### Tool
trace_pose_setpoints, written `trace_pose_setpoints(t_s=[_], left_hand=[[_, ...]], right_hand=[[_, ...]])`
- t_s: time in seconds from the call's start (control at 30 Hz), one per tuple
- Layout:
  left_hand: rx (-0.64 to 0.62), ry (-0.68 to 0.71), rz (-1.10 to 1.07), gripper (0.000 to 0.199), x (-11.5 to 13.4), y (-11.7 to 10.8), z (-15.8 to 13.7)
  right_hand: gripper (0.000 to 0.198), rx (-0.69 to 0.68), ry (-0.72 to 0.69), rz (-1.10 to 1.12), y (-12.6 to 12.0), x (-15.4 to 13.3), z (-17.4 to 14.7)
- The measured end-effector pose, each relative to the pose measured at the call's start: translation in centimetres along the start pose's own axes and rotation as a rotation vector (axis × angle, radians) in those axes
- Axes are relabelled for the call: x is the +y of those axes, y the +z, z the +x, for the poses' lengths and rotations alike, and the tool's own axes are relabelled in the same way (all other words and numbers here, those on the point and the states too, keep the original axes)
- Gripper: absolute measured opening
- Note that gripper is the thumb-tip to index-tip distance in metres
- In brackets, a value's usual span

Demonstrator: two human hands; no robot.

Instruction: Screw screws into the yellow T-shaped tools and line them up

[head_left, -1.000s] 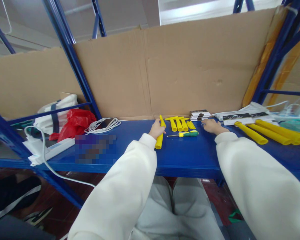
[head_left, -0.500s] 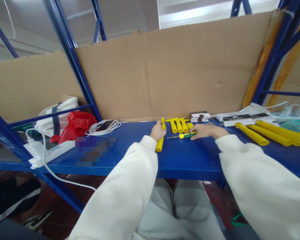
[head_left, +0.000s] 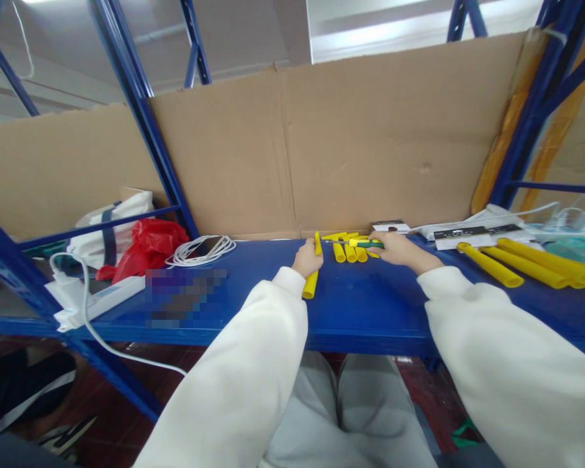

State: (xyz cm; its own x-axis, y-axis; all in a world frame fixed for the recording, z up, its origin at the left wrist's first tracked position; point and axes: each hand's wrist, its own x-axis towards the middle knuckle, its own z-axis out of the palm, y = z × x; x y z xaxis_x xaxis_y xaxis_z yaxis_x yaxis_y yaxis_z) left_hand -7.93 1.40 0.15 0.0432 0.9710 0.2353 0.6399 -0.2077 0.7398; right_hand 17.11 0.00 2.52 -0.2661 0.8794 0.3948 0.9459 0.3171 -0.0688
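Note:
My left hand (head_left: 307, 259) is closed around a yellow tube (head_left: 311, 286), which stands tilted near the middle of the blue shelf. In my right hand (head_left: 389, 248) is a screwdriver (head_left: 365, 243) with a green and yellow handle. Its shaft points left toward the top of the tube; whether the tip touches it I cannot tell. Behind and below the screwdriver lie several short yellow pieces (head_left: 351, 253), partly covered by it and by my right hand.
A stack of printed cards (head_left: 389, 227) sits at the back. Longer yellow tubes (head_left: 490, 265) and more cards (head_left: 461, 235) lie on the right. To the left are a coiled white cable (head_left: 202, 252), a red plastic bag (head_left: 158, 240) and a white power strip (head_left: 107, 299).
My right hand has raised the screwdriver off the shelf, bringing its shaft up near the tube's top. My left hand keeps its grip on the tube, almost unmoved.

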Motion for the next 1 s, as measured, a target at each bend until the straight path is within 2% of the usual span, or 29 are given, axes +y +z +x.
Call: trace_pose_setpoints(t_s=[0.27, 0.6, 1.0], left_hand=[[-0.078, 0.031, -0.031, 0.039, 0.5, 0.0, -0.5], [-0.090, 0.032, -0.096, 0.039, 0.5, 0.0, -0.6], [-0.097, 0.055, -0.093, 0.036, 0.8, 0.0, -0.9]], right_hand=[[0.030, 0.029, 0.002, -0.033, 0.4, -0.3, 0.0], [0.028, -0.020, 0.005, -0.032, 0.0, -0.8, -0.4], [0.026, 0.042, -0.029, 0.005, 1.0, 0.2, 0.1]])
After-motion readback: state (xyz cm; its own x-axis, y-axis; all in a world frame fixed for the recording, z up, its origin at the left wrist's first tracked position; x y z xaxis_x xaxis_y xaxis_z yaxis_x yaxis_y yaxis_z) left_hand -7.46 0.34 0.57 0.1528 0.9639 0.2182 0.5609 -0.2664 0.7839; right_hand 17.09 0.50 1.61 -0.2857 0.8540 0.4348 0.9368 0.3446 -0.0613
